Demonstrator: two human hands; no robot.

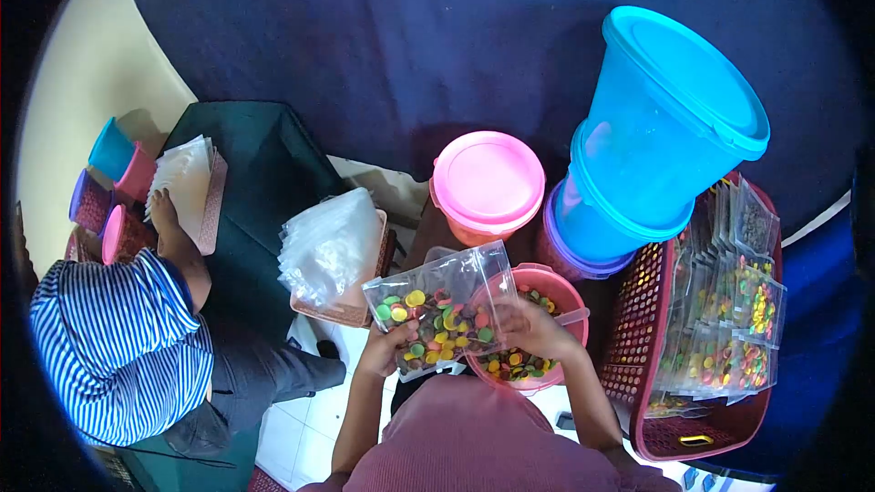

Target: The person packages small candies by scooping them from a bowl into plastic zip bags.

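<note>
A clear plastic bag (445, 321) partly filled with round, colourful candies in yellow, green, red and brown is held in front of my chest. My left hand (386, 352) is closed on its lower left edge. At the bag's right side, my right hand (532, 328) has its fingers closed on the plastic, partly behind the film. Beneath the right hand stands an open pink bucket (567, 284) with more of these candies inside. A pale handle (573, 316) sticks out over its rim.
Flat empty bags (330, 241) are stacked in a basket on the left. Behind stand a pink-lidded tub (488, 180) and tall blue tubs (661, 118). A red crate (652, 433) of filled bags is at right. Far left, a person in a striped shirt (123, 346) touches another bag stack.
</note>
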